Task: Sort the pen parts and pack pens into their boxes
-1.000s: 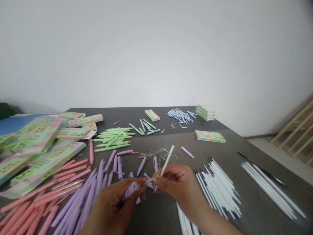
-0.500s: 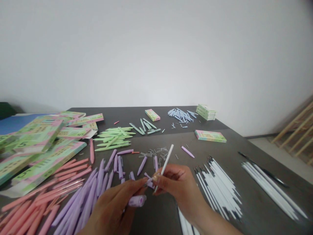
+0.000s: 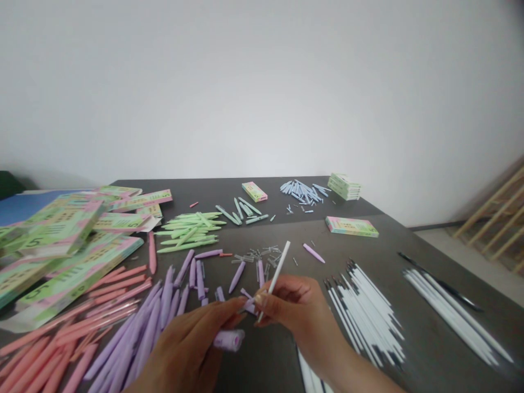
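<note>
As a white stick (image 3: 280, 267) slants near-left to far-right over the bench (image 3: 254, 365), right hand (image 3: 295, 305) with grip pinched on it, purple tube (image 3: 229, 340) pointing right, left hand (image 3: 188, 338) with grip curled round it.

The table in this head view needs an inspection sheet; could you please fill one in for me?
Surface: dark table, matte-looking.
Job's things: purple tube in left hand; white stick in right hand.
Clutter: pink tubes, purple pile, green pens, blue pile, clear bits, white bundle, cartons.
Hands: fingertips close together; any small part between them is too small to tell.
Cables: nothing seen.
Surroundings: pale wall behind; wooden slats at picture right.
</note>
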`<action>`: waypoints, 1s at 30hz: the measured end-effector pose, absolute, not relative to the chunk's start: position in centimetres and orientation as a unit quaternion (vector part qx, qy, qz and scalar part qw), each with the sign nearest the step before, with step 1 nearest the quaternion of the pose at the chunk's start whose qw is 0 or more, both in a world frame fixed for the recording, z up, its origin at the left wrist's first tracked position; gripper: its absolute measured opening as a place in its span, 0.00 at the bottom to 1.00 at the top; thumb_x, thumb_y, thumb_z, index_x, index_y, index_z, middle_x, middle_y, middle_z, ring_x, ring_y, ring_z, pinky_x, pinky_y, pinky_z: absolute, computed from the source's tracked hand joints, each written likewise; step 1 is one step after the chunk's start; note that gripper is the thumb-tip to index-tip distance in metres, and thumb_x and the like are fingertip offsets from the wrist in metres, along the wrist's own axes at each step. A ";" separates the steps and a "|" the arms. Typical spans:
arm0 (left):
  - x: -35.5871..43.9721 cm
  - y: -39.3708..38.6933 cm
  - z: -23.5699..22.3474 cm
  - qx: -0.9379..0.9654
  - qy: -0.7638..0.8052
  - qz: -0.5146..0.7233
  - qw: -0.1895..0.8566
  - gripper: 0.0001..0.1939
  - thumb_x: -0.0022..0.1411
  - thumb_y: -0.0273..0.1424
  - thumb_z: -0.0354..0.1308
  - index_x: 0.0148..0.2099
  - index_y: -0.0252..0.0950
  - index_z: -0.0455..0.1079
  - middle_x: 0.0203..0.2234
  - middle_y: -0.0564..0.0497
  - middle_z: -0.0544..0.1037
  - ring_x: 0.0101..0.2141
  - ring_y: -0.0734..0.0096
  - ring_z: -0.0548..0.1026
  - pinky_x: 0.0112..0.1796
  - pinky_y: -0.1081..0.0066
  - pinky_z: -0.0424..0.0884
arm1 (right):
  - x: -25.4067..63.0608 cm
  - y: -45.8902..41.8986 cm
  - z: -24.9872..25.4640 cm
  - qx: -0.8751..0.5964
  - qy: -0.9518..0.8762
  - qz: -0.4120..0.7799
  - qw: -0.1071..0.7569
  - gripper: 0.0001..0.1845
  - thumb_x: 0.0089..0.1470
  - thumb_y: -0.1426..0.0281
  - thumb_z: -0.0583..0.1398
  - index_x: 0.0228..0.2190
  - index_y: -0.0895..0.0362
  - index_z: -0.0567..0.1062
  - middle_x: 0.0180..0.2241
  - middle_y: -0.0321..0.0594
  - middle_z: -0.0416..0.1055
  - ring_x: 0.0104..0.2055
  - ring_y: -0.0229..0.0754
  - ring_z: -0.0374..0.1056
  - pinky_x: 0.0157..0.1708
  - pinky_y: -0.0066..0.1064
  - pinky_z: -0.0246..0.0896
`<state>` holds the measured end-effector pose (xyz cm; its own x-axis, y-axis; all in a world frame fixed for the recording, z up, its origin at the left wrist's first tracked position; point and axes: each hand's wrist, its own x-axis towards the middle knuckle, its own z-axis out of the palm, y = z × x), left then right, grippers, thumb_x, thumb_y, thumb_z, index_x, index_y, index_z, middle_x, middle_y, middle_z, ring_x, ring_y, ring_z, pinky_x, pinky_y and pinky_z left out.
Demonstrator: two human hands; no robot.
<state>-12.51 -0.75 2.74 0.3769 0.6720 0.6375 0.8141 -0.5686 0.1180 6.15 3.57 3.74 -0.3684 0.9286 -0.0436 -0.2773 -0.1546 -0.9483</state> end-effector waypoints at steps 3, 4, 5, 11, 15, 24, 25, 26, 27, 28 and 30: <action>-12.3 -0.5 3.1 -0.819 -0.450 -0.344 0.093 0.20 0.51 0.22 0.49 0.47 0.41 0.64 0.31 0.55 0.80 0.30 0.76 0.78 0.35 0.83 0.71 | 6.2 3.5 4.0 -0.349 -0.497 0.652 0.453 0.08 0.41 0.66 0.65 0.21 0.59 0.77 0.19 0.36 0.69 0.22 0.33 0.62 0.25 0.25 0.58; -12.2 -0.5 3.1 -0.817 -0.453 -0.348 0.080 0.20 0.51 0.22 0.49 0.47 0.41 0.65 0.30 0.55 0.81 0.29 0.76 0.78 0.34 0.83 0.71 | 6.2 3.5 4.1 -0.350 -0.499 0.649 0.455 0.08 0.41 0.67 0.65 0.21 0.59 0.77 0.19 0.35 0.69 0.23 0.33 0.62 0.25 0.24 0.58; -12.1 -0.4 3.2 -0.813 -0.458 -0.352 0.063 0.20 0.51 0.22 0.49 0.46 0.41 0.66 0.30 0.56 0.81 0.28 0.76 0.78 0.32 0.84 0.71 | 6.2 3.5 4.2 -0.350 -0.499 0.648 0.456 0.07 0.41 0.67 0.65 0.21 0.59 0.77 0.18 0.35 0.69 0.23 0.33 0.62 0.25 0.24 0.57; -10.9 -0.6 3.5 -0.732 -0.552 -0.387 -0.096 0.10 0.54 0.29 0.53 0.39 0.44 0.72 0.25 0.58 0.81 0.23 0.74 0.77 0.23 0.82 0.70 | 6.1 3.5 4.1 -0.331 -0.484 0.661 0.468 0.08 0.41 0.66 0.65 0.21 0.58 0.77 0.19 0.36 0.69 0.23 0.34 0.62 0.25 0.25 0.56; -10.4 -0.6 3.8 -0.706 -0.551 -0.421 -0.145 0.08 0.55 0.32 0.55 0.37 0.44 0.73 0.25 0.59 0.81 0.23 0.74 0.77 0.22 0.82 0.69 | 6.1 3.5 3.7 -0.322 -0.478 0.669 0.469 0.08 0.41 0.65 0.65 0.22 0.58 0.78 0.19 0.36 0.69 0.24 0.35 0.63 0.26 0.27 0.58; -10.3 -0.5 4.2 -0.681 -0.571 -0.410 -0.205 0.08 0.55 0.35 0.54 0.29 0.43 0.74 0.23 0.57 0.80 0.23 0.73 0.76 0.24 0.81 0.68 | 6.1 3.4 4.1 -0.331 -0.490 0.658 0.466 0.07 0.42 0.66 0.65 0.22 0.58 0.78 0.19 0.36 0.69 0.23 0.34 0.62 0.26 0.25 0.56; -10.3 -0.5 4.3 -0.675 -0.573 -0.411 -0.217 0.08 0.55 0.35 0.55 0.29 0.42 0.74 0.23 0.57 0.80 0.24 0.73 0.76 0.24 0.81 0.68 | 6.1 3.4 4.0 -0.329 -0.486 0.662 0.467 0.08 0.41 0.66 0.65 0.22 0.58 0.78 0.19 0.36 0.69 0.23 0.34 0.62 0.26 0.26 0.56; -10.3 -0.5 4.4 -0.670 -0.574 -0.411 -0.230 0.08 0.55 0.35 0.55 0.28 0.42 0.74 0.23 0.57 0.80 0.24 0.73 0.76 0.25 0.80 0.69 | 6.1 3.4 4.0 -0.325 -0.479 0.667 0.468 0.08 0.41 0.65 0.65 0.22 0.58 0.77 0.19 0.36 0.69 0.23 0.34 0.62 0.26 0.26 0.57; -10.3 -0.5 4.5 -0.664 -0.575 -0.412 -0.242 0.08 0.55 0.35 0.55 0.27 0.42 0.74 0.22 0.57 0.79 0.24 0.73 0.76 0.25 0.80 0.69 | 6.0 3.5 3.9 -0.320 -0.473 0.673 0.471 0.09 0.41 0.65 0.65 0.22 0.58 0.77 0.19 0.35 0.69 0.23 0.34 0.63 0.26 0.26 0.57; -10.3 -0.5 4.6 -0.659 -0.576 -0.411 -0.254 0.09 0.55 0.35 0.55 0.26 0.42 0.74 0.22 0.57 0.79 0.25 0.72 0.76 0.26 0.80 0.69 | 6.0 3.5 3.9 -0.316 -0.469 0.676 0.472 0.09 0.41 0.64 0.66 0.22 0.58 0.77 0.20 0.35 0.69 0.24 0.35 0.63 0.27 0.26 0.58; -10.2 -0.4 4.7 -0.651 -0.575 -0.412 -0.275 0.10 0.55 0.36 0.55 0.25 0.42 0.74 0.22 0.57 0.79 0.26 0.71 0.76 0.27 0.79 0.69 | 6.0 3.5 3.7 -0.312 -0.466 0.678 0.475 0.09 0.41 0.65 0.66 0.22 0.58 0.77 0.20 0.35 0.69 0.24 0.35 0.63 0.27 0.27 0.58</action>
